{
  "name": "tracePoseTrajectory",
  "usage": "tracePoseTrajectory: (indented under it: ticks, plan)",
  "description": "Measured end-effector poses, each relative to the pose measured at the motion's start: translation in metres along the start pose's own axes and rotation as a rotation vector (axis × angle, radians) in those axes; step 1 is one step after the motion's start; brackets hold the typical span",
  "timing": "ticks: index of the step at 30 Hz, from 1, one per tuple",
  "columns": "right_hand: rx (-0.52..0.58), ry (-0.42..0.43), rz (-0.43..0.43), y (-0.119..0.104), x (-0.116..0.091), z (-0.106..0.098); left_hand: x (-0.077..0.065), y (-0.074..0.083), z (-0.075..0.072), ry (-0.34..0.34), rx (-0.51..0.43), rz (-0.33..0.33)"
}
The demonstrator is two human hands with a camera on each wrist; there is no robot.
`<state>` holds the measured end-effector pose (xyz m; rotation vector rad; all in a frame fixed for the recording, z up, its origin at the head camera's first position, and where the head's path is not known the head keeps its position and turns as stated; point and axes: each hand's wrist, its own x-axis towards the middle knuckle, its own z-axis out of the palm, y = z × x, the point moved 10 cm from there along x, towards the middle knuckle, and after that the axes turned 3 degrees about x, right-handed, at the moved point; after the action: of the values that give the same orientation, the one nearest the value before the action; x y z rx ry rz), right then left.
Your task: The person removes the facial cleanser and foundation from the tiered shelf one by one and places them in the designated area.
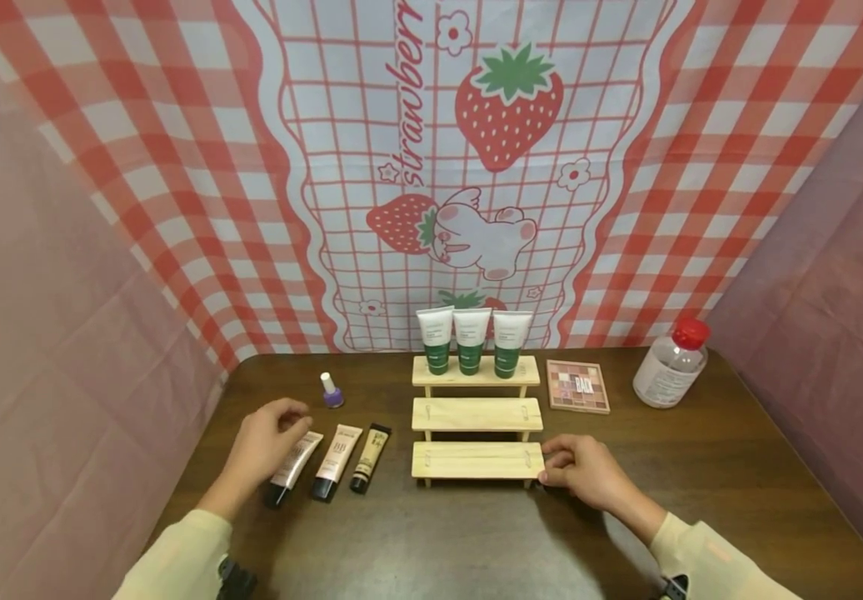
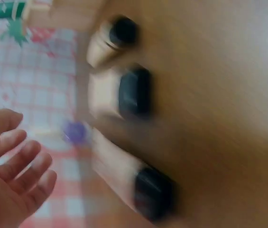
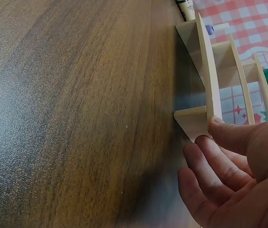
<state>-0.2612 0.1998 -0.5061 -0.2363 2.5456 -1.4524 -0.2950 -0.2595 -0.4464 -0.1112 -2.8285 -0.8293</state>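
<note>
My left hand hovers over the leftmost BB cream tube, its fingers loosely bent with nothing between them. To the right lie a second pink BB cream tube and a slimmer gold tube with a black cap. With thumb and fingertips, my right hand pinches the right end of the lowest step of a three-tier wooden rack. Three white-and-green tubes stand in a row on the top step. In the left wrist view the tubes are blurred.
Behind the BB cream tubes stands a purple nail polish bottle with a white cap. An eyeshadow palette lies right of the rack. Farther right is a clear bottle with a red cap. Checked strawberry cloth hangs behind the table.
</note>
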Motion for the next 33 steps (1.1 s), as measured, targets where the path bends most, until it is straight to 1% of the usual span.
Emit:
tracePoseTrajectory:
  ticks: [3, 6, 8, 11, 14, 17, 21, 27, 33]
  plan:
    - [-0.001, 0.002, -0.001, 0.0, 0.0, -0.001, 0.019, 0.036, 0.001, -0.003, -0.077, 0.076]
    - [-0.003, 0.005, -0.004, 0.0, 0.001, -0.002, 0.036, 0.073, 0.007, -0.041, -0.169, 0.127]
    - [-0.005, 0.005, -0.005, 0.001, 0.002, -0.002, 0.046, 0.095, 0.013, -0.076, -0.231, 0.147]
    - [-0.006, 0.001, -0.007, 0.001, 0.003, -0.002, 0.057, 0.122, 0.025, -0.127, -0.293, 0.167]
    - [-0.01, -0.002, -0.008, 0.001, 0.003, -0.002, 0.064, 0.141, 0.036, -0.164, -0.332, 0.169]
    - [-0.014, -0.003, -0.01, 0.001, 0.002, -0.001, 0.068, 0.153, 0.046, -0.194, -0.345, 0.152]
    - [-0.015, -0.004, -0.009, 0.001, 0.001, 0.0, 0.071, 0.162, 0.055, -0.208, -0.353, 0.117]
    - [-0.01, 0.001, -0.011, 0.002, 0.001, 0.0, 0.076, 0.169, 0.058, -0.19, -0.338, 0.1]
    - [-0.013, 0.001, -0.014, 0.0, 0.001, -0.001, 0.078, 0.171, 0.058, -0.18, -0.313, 0.091]
